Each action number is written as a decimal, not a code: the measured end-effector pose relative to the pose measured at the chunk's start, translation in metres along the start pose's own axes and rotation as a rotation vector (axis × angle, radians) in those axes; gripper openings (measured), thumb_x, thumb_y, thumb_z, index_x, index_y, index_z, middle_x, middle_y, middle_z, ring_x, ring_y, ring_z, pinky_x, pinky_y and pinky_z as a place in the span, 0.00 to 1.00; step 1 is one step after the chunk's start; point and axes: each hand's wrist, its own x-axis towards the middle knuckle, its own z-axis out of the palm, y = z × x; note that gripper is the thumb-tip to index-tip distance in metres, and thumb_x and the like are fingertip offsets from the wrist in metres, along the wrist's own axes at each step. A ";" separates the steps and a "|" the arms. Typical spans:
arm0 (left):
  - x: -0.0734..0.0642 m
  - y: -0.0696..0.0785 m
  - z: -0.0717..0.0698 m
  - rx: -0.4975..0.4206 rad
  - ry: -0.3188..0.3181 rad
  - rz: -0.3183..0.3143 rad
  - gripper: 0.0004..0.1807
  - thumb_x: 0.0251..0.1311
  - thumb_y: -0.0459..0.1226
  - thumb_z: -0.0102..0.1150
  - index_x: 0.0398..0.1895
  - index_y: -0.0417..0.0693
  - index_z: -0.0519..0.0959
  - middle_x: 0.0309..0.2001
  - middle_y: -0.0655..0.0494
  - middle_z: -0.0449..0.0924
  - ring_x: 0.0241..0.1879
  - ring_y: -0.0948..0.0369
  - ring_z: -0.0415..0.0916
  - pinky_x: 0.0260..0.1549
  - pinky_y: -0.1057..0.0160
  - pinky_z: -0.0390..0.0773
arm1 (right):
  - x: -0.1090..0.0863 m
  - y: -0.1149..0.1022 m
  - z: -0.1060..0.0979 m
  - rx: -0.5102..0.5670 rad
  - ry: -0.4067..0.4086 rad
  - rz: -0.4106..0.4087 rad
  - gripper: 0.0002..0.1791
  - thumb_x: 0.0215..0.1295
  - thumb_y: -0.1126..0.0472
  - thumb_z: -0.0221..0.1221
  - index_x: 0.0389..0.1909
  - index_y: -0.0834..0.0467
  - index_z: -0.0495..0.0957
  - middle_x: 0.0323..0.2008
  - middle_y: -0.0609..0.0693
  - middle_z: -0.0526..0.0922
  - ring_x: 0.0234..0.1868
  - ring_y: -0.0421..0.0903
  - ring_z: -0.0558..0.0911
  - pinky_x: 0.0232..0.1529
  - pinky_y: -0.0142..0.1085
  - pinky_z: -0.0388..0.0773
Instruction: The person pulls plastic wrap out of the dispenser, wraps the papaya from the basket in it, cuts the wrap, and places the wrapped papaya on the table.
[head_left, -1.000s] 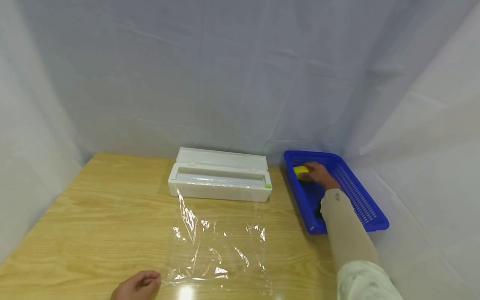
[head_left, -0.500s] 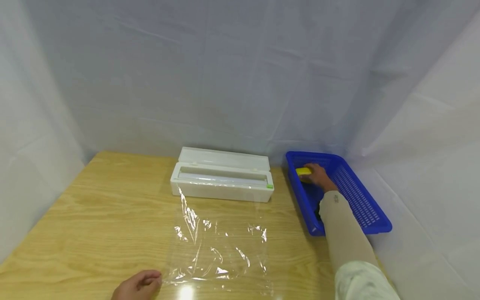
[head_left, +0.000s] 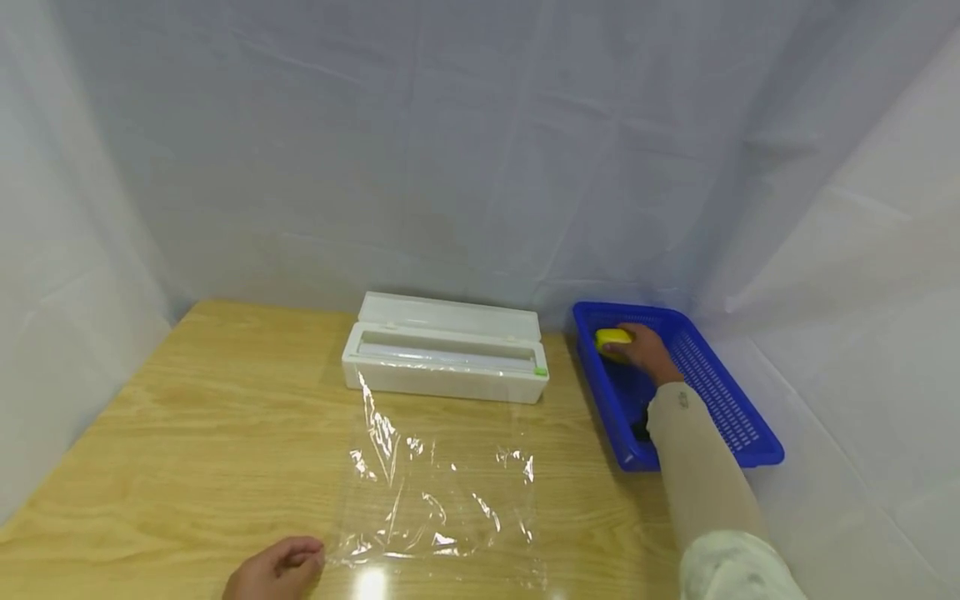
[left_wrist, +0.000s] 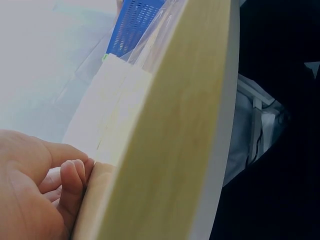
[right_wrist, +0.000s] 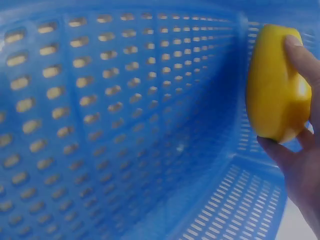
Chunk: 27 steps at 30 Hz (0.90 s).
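Note:
A sheet of clear plastic wrap (head_left: 442, 500) lies crinkled over the wooden table, drawn out of a white wrap dispenser box (head_left: 444, 383) whose lid stands raised. At the sheet's near left corner, my left hand (head_left: 276, 568) pinches the wrap between thumb and fingers, low by the table edge. The left wrist view shows those fingertips (left_wrist: 89, 162) together. Inside the blue basket (head_left: 600, 417), my right hand (head_left: 647, 354) grips a glossy yellow, fruit-like thing (right_wrist: 272, 85). The thumb lies over its side with fingers beneath; its exact kind is unclear.
A small dark thing (head_left: 640, 429) lies in the basket's near end, partly behind the right sleeve (head_left: 693, 467). Pale sheeting (head_left: 450, 150) hangs behind the table and along both sides. The dispenser has a green tab (head_left: 540, 372) at its right end.
My right hand has shifted slightly within the basket, holding the yellow thing, which shows a bit more now. The left hand and the wrap have stayed put.

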 end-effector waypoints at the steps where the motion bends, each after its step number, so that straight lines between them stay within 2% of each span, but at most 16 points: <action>1: 0.000 0.000 0.000 -0.001 -0.003 -0.002 0.23 0.57 0.52 0.70 0.48 0.46 0.85 0.38 0.58 0.87 0.35 0.63 0.78 0.32 0.64 0.73 | -0.001 -0.001 -0.003 0.011 0.011 -0.005 0.41 0.70 0.45 0.62 0.73 0.66 0.63 0.70 0.69 0.67 0.70 0.67 0.66 0.70 0.60 0.63; 6: 0.002 0.000 0.000 0.000 -0.012 -0.001 0.25 0.57 0.54 0.69 0.49 0.46 0.85 0.38 0.59 0.87 0.36 0.63 0.79 0.32 0.64 0.74 | -0.007 -0.011 -0.024 0.054 0.080 -0.019 0.42 0.69 0.42 0.61 0.74 0.63 0.63 0.71 0.67 0.66 0.69 0.66 0.67 0.69 0.61 0.63; 12: 0.004 0.000 0.000 0.004 -0.025 0.008 0.28 0.56 0.57 0.69 0.49 0.46 0.85 0.38 0.59 0.87 0.36 0.63 0.79 0.32 0.64 0.74 | -0.018 -0.031 -0.044 0.068 0.143 -0.045 0.39 0.69 0.39 0.60 0.72 0.58 0.66 0.65 0.64 0.72 0.58 0.62 0.73 0.58 0.60 0.71; 16: 0.004 -0.001 0.000 0.005 -0.017 0.018 0.27 0.56 0.56 0.69 0.48 0.45 0.85 0.38 0.58 0.87 0.35 0.64 0.78 0.33 0.64 0.74 | -0.028 -0.052 -0.053 0.057 0.163 -0.074 0.42 0.68 0.35 0.59 0.74 0.57 0.64 0.68 0.64 0.70 0.57 0.62 0.73 0.55 0.60 0.72; 21: 0.005 -0.001 0.001 0.003 -0.003 0.015 0.25 0.56 0.55 0.69 0.48 0.46 0.86 0.38 0.59 0.87 0.35 0.64 0.78 0.33 0.64 0.73 | -0.048 -0.084 -0.062 0.106 0.177 -0.087 0.44 0.65 0.32 0.59 0.74 0.54 0.66 0.70 0.61 0.69 0.59 0.61 0.73 0.56 0.59 0.72; 27: 0.002 0.002 0.000 0.005 0.033 0.020 0.21 0.58 0.51 0.69 0.47 0.46 0.86 0.37 0.59 0.87 0.34 0.65 0.79 0.33 0.65 0.73 | -0.079 -0.126 -0.058 0.145 0.212 -0.121 0.41 0.63 0.32 0.62 0.70 0.52 0.71 0.67 0.57 0.73 0.57 0.58 0.75 0.53 0.55 0.73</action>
